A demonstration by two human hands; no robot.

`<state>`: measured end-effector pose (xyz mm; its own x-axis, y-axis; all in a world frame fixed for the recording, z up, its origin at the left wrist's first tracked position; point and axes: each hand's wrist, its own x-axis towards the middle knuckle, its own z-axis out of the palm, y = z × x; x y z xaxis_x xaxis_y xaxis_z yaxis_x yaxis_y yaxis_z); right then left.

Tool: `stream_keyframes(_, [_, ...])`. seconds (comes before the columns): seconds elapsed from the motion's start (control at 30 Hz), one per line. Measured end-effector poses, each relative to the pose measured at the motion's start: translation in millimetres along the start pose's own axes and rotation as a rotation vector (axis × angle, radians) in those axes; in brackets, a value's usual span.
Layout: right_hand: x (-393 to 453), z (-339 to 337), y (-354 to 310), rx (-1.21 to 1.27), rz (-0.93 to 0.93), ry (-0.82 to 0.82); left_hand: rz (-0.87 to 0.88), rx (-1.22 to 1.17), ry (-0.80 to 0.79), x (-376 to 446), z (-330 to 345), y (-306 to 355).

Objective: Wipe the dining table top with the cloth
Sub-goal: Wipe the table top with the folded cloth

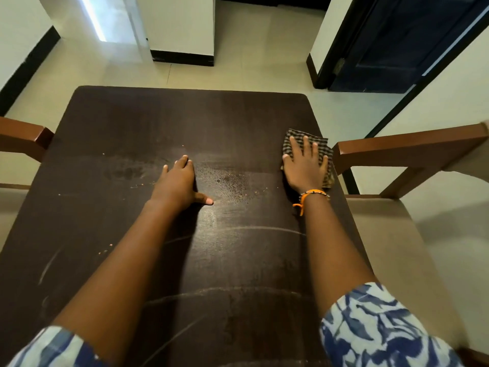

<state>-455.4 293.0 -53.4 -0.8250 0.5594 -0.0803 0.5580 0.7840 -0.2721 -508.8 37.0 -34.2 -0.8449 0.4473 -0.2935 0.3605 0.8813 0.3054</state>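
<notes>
At about two o'clock on the dark brown tabletop [127,260], close to its right edge, lies the checked cloth [296,140], folded flat. The right hand [304,168] presses down on it with the palm, fingers straight and spread; this grip is wide, not curled round the fabric, and the cloth shows beyond the fingertips and along the hand's right side. An orange bracelet [309,196] circles the right wrist.

Near the middle of the tabletop, at about twelve o'clock from the person, the left hand [177,181] rests flat on the bare wood, fingers straight and together, thumb stuck out toward three o'clock. Its grip is wide too and holds nothing. The two hands are well apart.

Between them a patch of fine specks and crumbs [232,181] dusts the surface, and pale curved streaks [264,229] cross the wood nearer the person. Blue-and-white patterned sleeves [375,332] cover both upper arms.

A wooden chair [402,147] stands at three o'clock, just beside the tabletop, and another chair back [23,135] shows at nine o'clock. Beyond, at one o'clock, is a dark blue door [391,41] over a pale tiled floor [251,62].
</notes>
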Motion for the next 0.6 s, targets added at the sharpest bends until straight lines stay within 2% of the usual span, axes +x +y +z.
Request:
stream_keyframes(0.1, [-15, 16, -48, 0.012, -0.125, -0.022, -0.002, 0.004, -0.001, 1, 1, 0])
stream_keyframes(0.2, [-36, 34, -100, -0.008, -0.327, -0.063, -0.022, 0.014, -0.007, 3, 1, 2])
stream_keyframes(0.33, [-53, 39, -110, -0.036, -0.504, -0.106, -0.037, 0.036, -0.016, 4, -4, 7])
stream_keyframes(0.43, [-43, 28, -74, -0.027, -0.467, -0.111, -0.041, 0.052, -0.037, 4, -5, 7])
stream_keyframes(0.6, [-18, -2, 21, -0.037, -0.195, -0.044, -0.047, 0.051, -0.029, 4, -3, 5])
